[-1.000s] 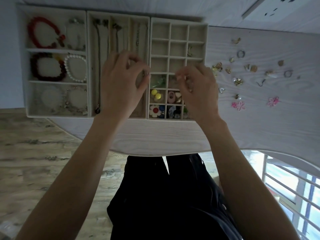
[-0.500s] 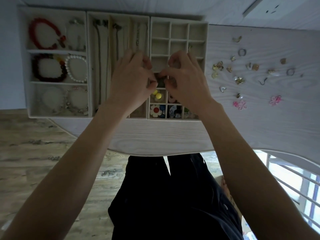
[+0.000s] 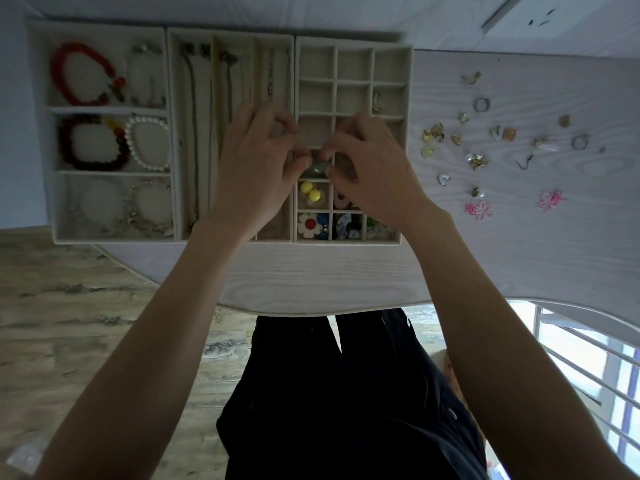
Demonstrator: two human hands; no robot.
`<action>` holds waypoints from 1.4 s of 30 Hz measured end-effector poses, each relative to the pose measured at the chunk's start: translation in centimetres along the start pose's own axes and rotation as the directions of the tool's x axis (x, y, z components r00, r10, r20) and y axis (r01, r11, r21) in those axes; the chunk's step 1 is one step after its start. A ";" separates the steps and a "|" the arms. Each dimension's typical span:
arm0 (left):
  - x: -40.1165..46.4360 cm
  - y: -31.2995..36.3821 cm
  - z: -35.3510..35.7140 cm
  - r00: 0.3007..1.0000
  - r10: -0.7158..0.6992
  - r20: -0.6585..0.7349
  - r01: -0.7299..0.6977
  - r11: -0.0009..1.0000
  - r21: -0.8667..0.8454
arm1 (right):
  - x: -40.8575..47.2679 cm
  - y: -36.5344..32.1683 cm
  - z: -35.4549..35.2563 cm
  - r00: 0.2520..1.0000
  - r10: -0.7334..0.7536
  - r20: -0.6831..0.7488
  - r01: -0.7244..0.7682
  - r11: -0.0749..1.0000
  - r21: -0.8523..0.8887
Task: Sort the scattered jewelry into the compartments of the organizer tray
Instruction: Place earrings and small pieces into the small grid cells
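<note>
Both arms reach forward, left hand [image 3: 258, 161] and right hand [image 3: 370, 164] fingertips apparently pinching together.

Both hands [image 3: 311, 161] crowd grid tray [image 3: 405, 143]; bare table [image 3: 311, 278] nearside.

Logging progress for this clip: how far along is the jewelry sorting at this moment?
Well under way. Done: bracelets fill the left section, necklaces the middle, and the near cells of the grid tray hold earrings. In hand: the left hand and right hand meet over a green piece in a grid cell. Left: loose pieces on the table; far cells mostly empty.
</note>
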State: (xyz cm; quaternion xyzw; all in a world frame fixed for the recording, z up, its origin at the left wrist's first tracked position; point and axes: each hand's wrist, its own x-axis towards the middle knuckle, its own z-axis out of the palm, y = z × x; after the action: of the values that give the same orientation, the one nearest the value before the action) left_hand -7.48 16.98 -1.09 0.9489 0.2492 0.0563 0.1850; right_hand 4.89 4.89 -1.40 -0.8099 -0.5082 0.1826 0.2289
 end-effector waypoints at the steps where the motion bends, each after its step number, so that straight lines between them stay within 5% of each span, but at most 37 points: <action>1: 0.0 -0.1 0.0 1.000 -0.001 -0.006 0.001 1.000 -0.013 | 0.0 0.1 0.1 1.000 0.004 0.000 -0.004 1.000 0.016; 6: 0.1 -0.6 -0.4 0.994 -0.089 -0.064 0.080 0.988 -0.133 | -0.2 0.3 0.0 0.983 0.147 -0.111 -0.130 0.981 0.147; 20: -0.1 -0.2 -0.1 0.999 -0.016 -0.044 0.009 0.988 -0.152 | 0.3 -0.5 0.7 0.960 -0.050 -0.277 0.036 0.998 -0.057; 26: -0.4 -0.5 -0.6 0.999 0.018 -0.039 -0.030 0.942 -0.333 | -1.0 -1.0 0.3 0.972 0.133 -0.194 -0.094 0.975 0.201; 32: -0.3 -0.7 -0.2 0.994 0.102 -0.045 -0.109 0.971 -0.212 | -1.1 -1.4 0.8 0.952 0.234 -0.197 -0.190 0.957 0.217; 42: -0.1 0.2 0.4 0.996 -0.063 -0.065 0.052 0.987 -0.151 | -1.1 -1.3 1.1 0.927 0.160 -0.339 -0.154 0.987 0.044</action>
State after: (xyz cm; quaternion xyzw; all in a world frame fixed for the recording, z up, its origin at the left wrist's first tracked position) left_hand -7.45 16.65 -1.41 0.9224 0.2779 0.1023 0.2480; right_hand 2.84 4.56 -1.50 -0.8653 -0.3930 0.0613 0.3051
